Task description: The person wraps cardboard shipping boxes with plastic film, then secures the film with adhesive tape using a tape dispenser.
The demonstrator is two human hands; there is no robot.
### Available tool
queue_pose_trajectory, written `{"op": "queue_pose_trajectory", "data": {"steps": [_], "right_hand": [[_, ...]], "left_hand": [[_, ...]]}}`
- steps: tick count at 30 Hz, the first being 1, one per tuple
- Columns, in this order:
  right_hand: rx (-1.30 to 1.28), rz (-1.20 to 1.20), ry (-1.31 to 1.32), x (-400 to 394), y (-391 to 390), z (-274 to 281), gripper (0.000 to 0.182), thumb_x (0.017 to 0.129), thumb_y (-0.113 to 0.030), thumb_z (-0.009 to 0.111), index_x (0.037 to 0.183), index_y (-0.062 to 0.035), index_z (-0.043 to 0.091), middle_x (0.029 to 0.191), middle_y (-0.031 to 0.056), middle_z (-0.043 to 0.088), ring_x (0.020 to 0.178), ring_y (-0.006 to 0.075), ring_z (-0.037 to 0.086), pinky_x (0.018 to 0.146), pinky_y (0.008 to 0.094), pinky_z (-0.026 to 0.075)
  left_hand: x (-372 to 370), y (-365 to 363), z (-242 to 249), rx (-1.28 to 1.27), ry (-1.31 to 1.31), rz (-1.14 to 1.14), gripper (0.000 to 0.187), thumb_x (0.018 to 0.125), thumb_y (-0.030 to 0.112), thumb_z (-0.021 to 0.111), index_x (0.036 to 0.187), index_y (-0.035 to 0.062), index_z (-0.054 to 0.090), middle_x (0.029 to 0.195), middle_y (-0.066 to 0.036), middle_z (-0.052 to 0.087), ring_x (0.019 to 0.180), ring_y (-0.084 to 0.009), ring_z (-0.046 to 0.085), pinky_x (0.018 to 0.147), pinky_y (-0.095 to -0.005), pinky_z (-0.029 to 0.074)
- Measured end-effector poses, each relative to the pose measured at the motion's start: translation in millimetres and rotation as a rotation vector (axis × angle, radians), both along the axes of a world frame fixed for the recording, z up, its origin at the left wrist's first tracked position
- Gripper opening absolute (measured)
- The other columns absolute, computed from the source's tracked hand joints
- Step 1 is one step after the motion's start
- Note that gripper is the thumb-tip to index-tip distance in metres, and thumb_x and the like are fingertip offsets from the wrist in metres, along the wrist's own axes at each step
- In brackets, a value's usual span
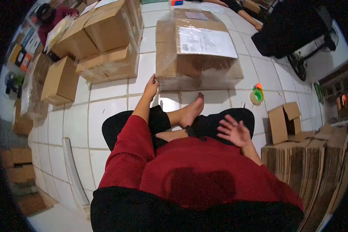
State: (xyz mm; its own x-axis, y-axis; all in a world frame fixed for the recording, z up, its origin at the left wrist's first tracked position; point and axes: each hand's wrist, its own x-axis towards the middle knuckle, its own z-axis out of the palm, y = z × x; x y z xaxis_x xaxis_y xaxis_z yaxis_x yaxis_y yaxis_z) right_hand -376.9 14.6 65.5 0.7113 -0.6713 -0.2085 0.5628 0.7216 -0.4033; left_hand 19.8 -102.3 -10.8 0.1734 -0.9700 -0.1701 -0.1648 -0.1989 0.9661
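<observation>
A large cardboard box [168, 58] wrapped in clear plastic stands on the floor in front of my crossed legs. A white printed sheet [207, 41] lies under the wrap on its top. My left hand [151, 88] is at the box's near left corner, its fingers bent together against the edge. Whether they grip the box or its plastic I cannot make out. My right hand [234, 131] hangs above my right knee, palm showing and fingers spread, with nothing in it. To the right of the box lies a tape dispenser with a tape roll [256, 96].
Stacked wrapped boxes [104, 50] stand at the left, with a smaller carton [60, 81] beside them. Flattened cardboard [297, 162] and an opened carton [278, 121] are at my right. A long pale roll [73, 170] lies at left. Other people sit at the far edges.
</observation>
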Motion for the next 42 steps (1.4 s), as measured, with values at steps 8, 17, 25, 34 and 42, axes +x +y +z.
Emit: {"op": "queue_pose_trajectory", "data": {"steps": [8,17,25,34,42], "right_hand": [[-0.075,0.334,0.284,-45.3,-23.6,8.7,0.065,0.079,-0.038,0.048,0.129,-0.0116,0.016,0.122,0.0192,0.034,0.108,0.0368,0.039,0.088,0.0480,0.034],[-0.070,0.122,0.111,-60.7,-63.4,-14.3,0.052,0.085,-0.032,0.037,0.128,-0.0094,0.019,0.118,0.0214,0.038,0.106,0.0377,0.041,0.089,0.0477,0.034],[-0.094,-0.122,0.146,-55.7,-85.3,-27.6,0.045,0.086,-0.030,0.036,0.123,-0.0054,0.027,0.110,0.0201,0.043,0.104,0.0359,0.043,0.087,0.0454,0.037],[-0.049,-0.167,0.326,-45.5,-105.0,-24.6,0.040,0.084,-0.029,0.043,0.114,-0.0049,0.035,0.097,0.0180,0.049,0.095,0.0345,0.049,0.081,0.0472,0.041],[-0.727,-0.356,1.232,-29.4,-153.9,-26.7,0.034,0.076,-0.023,0.056,0.107,-0.0116,0.049,0.094,0.0047,0.054,0.077,0.0124,0.050,0.066,0.0271,0.043]], "left_hand": [[19.7,7.0,-81.6,0.225,-0.402,-0.016,0.073,0.063,0.018,0.064,0.123,-0.0012,0.027,0.114,-0.024,0.042,0.103,-0.0315,0.045,0.086,-0.0316,0.037],[-5.1,-23.4,-81.8,0.107,-0.651,0.092,0.049,0.061,0.024,0.067,0.104,0.0073,0.048,0.096,-0.017,0.055,0.091,-0.0289,0.053,0.075,-0.0336,0.042],[-59.1,0.7,-4.0,0.045,-0.065,-0.483,0.044,0.070,0.026,0.058,0.100,-0.0011,0.042,0.088,-0.013,0.053,0.082,-0.0244,0.051,0.071,-0.0315,0.040],[-37.1,-16.1,-26.3,-0.012,-0.244,-0.239,0.059,0.067,0.030,0.060,0.104,-0.0061,0.032,0.089,-0.013,0.046,0.084,-0.0231,0.045,0.075,-0.0303,0.034],[-157.5,15.9,53.6,-0.100,0.164,-1.175,0.073,0.064,0.033,0.062,0.107,-0.0105,0.022,0.089,-0.013,0.040,0.085,-0.0219,0.040,0.079,-0.0293,0.029]]}}
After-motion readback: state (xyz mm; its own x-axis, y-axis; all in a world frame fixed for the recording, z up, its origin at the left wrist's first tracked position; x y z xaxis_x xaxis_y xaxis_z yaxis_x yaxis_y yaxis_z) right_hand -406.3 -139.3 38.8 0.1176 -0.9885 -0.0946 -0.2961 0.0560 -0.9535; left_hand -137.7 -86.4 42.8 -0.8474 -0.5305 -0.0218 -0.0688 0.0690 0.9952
